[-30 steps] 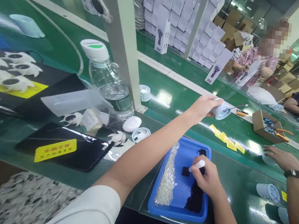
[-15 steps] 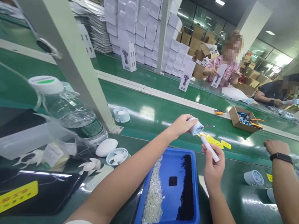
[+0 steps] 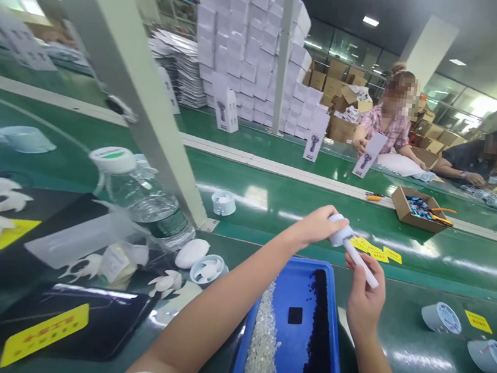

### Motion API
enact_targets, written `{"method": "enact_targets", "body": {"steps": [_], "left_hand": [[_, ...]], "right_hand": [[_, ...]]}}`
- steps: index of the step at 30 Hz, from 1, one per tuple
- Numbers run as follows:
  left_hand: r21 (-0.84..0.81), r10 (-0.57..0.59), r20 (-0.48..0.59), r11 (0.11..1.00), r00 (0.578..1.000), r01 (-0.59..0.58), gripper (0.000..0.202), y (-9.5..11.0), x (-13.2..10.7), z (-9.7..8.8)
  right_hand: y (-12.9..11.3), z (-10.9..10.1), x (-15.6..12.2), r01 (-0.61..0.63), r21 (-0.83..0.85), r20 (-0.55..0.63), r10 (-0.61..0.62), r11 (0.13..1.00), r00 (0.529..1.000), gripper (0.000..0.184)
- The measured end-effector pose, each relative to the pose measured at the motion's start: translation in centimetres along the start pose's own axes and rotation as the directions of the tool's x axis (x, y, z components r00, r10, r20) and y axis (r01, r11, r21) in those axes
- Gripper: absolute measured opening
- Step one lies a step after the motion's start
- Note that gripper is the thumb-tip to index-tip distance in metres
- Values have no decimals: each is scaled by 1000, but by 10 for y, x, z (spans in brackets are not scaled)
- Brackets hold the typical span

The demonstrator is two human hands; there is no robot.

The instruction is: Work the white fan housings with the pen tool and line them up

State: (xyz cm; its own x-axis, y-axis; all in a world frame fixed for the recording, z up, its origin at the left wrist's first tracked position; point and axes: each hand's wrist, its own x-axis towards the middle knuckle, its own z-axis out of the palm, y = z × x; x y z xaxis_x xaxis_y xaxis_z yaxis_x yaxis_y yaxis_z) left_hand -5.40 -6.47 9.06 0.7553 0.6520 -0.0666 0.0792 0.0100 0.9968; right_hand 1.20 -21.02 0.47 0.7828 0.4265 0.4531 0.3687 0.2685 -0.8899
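Blue housing point(image 3: 340, 235) above green bench point(image 3: 395, 314), boxes point(image 3: 253, 49) beyond

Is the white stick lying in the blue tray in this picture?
No, the white stick is held in the grip of the right hand, its upper end at the pale blue cup.
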Motion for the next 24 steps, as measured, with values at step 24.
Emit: {"method": "enact_targets", "body": {"steps": [24], "left_hand": [[-526, 94, -430, 783, 898, -333, 54, -12, -7, 58]], "right_hand": [[12, -8, 3, -161, 108, 392, 107, 981, 914, 58]]}}
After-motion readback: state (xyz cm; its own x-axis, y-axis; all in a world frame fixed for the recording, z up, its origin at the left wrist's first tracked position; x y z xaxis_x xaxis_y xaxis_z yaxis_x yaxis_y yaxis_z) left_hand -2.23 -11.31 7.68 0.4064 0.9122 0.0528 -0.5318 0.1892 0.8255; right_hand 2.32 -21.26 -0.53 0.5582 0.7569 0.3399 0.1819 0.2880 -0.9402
